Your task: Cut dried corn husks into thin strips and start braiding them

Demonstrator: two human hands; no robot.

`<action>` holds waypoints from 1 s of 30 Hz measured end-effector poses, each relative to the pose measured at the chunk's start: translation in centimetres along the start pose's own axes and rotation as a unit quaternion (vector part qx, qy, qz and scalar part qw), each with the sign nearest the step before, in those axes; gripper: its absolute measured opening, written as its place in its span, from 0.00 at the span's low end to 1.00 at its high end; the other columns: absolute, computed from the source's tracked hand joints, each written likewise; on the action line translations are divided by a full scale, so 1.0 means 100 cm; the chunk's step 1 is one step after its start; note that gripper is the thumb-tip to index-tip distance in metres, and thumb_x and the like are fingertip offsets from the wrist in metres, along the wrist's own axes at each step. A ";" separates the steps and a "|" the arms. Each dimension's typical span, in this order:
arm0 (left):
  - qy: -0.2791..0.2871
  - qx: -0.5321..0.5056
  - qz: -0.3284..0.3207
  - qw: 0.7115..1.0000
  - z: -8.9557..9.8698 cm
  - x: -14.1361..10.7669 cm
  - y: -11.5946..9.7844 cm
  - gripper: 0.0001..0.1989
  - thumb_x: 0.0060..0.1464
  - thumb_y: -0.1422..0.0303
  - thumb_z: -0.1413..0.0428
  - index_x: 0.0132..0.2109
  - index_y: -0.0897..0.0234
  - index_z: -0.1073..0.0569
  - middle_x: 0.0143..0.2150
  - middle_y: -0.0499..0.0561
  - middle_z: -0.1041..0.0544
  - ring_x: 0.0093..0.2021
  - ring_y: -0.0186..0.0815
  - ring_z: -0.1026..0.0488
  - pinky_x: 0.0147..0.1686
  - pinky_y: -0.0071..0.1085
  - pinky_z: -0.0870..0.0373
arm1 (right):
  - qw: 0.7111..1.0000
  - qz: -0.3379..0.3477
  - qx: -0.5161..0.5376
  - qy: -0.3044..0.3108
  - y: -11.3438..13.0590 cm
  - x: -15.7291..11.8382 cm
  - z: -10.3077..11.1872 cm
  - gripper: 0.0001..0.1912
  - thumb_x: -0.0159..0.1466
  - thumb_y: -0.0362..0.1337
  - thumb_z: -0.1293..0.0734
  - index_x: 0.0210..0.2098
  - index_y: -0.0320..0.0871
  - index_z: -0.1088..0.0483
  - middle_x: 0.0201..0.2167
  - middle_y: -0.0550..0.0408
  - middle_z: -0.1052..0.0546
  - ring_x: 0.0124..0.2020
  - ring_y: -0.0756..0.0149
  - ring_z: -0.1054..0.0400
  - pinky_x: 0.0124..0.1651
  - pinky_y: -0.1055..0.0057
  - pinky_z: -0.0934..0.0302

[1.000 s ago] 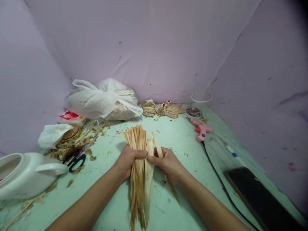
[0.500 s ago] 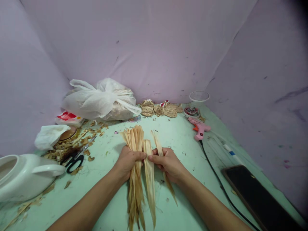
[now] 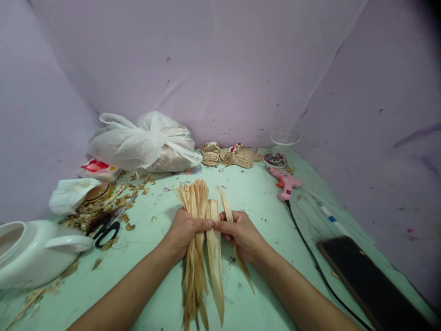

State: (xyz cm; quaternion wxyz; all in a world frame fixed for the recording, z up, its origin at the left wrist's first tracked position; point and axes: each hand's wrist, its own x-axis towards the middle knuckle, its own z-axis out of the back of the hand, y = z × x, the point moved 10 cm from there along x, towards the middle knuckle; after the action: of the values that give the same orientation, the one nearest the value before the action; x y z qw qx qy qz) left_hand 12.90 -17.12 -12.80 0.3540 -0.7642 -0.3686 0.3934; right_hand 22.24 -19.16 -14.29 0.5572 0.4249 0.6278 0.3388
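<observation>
Lower ctr: bare L hand [image 3: 184,230] grips bundle of dry tan leaf-like strips [image 3: 195,276]; bare R hand [image 3: 243,234] holds wide pale strip [image 3: 214,264] + narrow pale strip [image 3: 225,204]. Pink plastic glue gun [image 3: 286,184] R of ctr.

Bare L hand [image 3: 188,232] & R hand [image 3: 244,234], forearms [image 3: 138,287] also bare, slim, narrower twd wrists [image 3: 173,244].

A pale lilac back wall [image 3: 220,59], creased and dark-flecked, fills the upper centre of the frame and meets a left wall [image 3: 31,115] and a right wall [image 3: 372,151] of similar colour along slanting edges. Purple smears [image 3: 418,136] streak the right wall near the frame's right edge. Below, a pale green worktop [image 3: 248,184] spreads to the bottom, under soft, diffuse light.
</observation>
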 end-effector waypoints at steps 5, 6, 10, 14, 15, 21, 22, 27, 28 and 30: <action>-0.069 0.034 -0.002 0.997 0.011 -0.001 0.000 0.16 0.29 0.79 0.41 0.34 0.72 0.25 0.23 0.53 0.23 0.24 0.43 0.26 0.27 0.37 0.28 | 0.999 0.031 -0.039 -0.004 0.005 -0.001 -0.003 0.07 0.44 0.33 0.36 0.16 0.42 0.41 0.10 0.66 0.45 0.14 0.78 0.53 0.18 0.76 0.62; -0.076 0.040 -0.004 0.996 0.012 -0.002 0.000 0.17 0.28 0.79 0.41 0.33 0.72 0.24 0.23 0.53 0.23 0.24 0.42 0.26 0.26 0.36 0.28 | 0.998 0.042 -0.041 -0.005 0.006 -0.002 -0.003 0.06 0.44 0.32 0.37 0.15 0.41 0.41 0.11 0.65 0.45 0.15 0.78 0.53 0.18 0.76 0.61; -0.040 0.017 0.001 0.999 0.003 -0.002 0.003 0.17 0.28 0.78 0.40 0.33 0.73 0.24 0.21 0.52 0.24 0.22 0.40 0.27 0.23 0.33 0.29 | 0.998 0.066 -0.015 0.001 0.007 -0.002 -0.006 0.04 0.43 0.30 0.39 0.15 0.41 0.41 0.13 0.64 0.43 0.16 0.78 0.51 0.20 0.76 0.58; -0.013 -0.007 0.007 1.000 0.002 -0.002 0.002 0.13 0.29 0.76 0.38 0.29 0.74 0.25 0.22 0.53 0.24 0.20 0.33 0.30 0.19 0.25 0.34 | 0.998 0.033 0.042 0.016 0.004 0.002 -0.004 0.02 0.43 0.31 0.39 0.18 0.39 0.36 0.15 0.59 0.35 0.16 0.75 0.45 0.18 0.77 0.56; -0.016 -0.001 0.004 1.000 0.005 -0.001 0.000 0.12 0.29 0.76 0.38 0.28 0.74 0.26 0.21 0.53 0.25 0.19 0.31 0.30 0.18 0.23 0.35 | 0.997 0.022 0.068 0.025 0.005 0.003 -0.003 0.02 0.43 0.31 0.39 0.19 0.39 0.35 0.16 0.57 0.33 0.17 0.74 0.43 0.18 0.77 0.55; -0.084 0.010 -0.008 0.996 0.028 0.005 -0.009 0.11 0.27 0.75 0.37 0.24 0.72 0.29 0.16 0.47 0.30 0.14 0.26 0.36 0.13 0.21 0.38 | 0.957 -0.050 0.272 0.086 0.036 -0.002 0.025 0.04 0.48 0.33 0.36 0.24 0.42 0.37 0.11 0.67 0.46 0.12 0.78 0.51 0.16 0.81 0.53; -0.086 0.009 -0.009 0.996 0.029 0.006 -0.009 0.12 0.27 0.75 0.37 0.24 0.72 0.30 0.16 0.47 0.30 0.14 0.26 0.36 0.13 0.21 0.39 | 0.957 -0.039 0.272 0.095 0.047 -0.004 0.034 0.04 0.49 0.33 0.35 0.24 0.42 0.37 0.12 0.68 0.48 0.12 0.80 0.58 0.14 0.83 0.60; -0.097 0.002 0.001 0.995 0.032 0.007 -0.006 0.13 0.26 0.76 0.37 0.24 0.71 0.31 0.15 0.45 0.32 0.14 0.27 0.36 0.13 0.22 0.38 | 0.971 0.119 0.207 0.009 0.109 -0.028 0.104 0.03 0.55 0.35 0.39 0.26 0.42 0.36 0.16 0.68 0.53 0.15 0.80 0.69 0.14 0.83 0.74; -0.100 0.000 0.002 0.995 0.033 0.007 -0.006 0.13 0.26 0.76 0.37 0.25 0.71 0.31 0.16 0.45 0.31 0.15 0.27 0.35 0.13 0.22 0.37 | 0.970 0.141 0.199 -0.007 0.117 -0.034 0.113 0.04 0.56 0.36 0.40 0.26 0.42 0.36 0.16 0.68 0.54 0.15 0.80 0.70 0.14 0.83 0.74; -0.108 -0.004 0.009 0.994 0.034 0.006 -0.004 0.15 0.26 0.77 0.36 0.27 0.71 0.30 0.17 0.45 0.30 0.16 0.29 0.33 0.15 0.24 0.34 | 0.968 0.153 0.198 -0.017 0.125 -0.042 0.119 0.04 0.56 0.37 0.39 0.26 0.42 0.36 0.16 0.68 0.54 0.15 0.80 0.70 0.14 0.83 0.74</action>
State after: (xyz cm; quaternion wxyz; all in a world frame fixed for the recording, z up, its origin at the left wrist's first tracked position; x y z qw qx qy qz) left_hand 10.11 -15.60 -14.20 0.3051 -0.7219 -0.3997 0.4754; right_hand 36.03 -18.50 -3.13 0.4136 0.6236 0.6006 0.2817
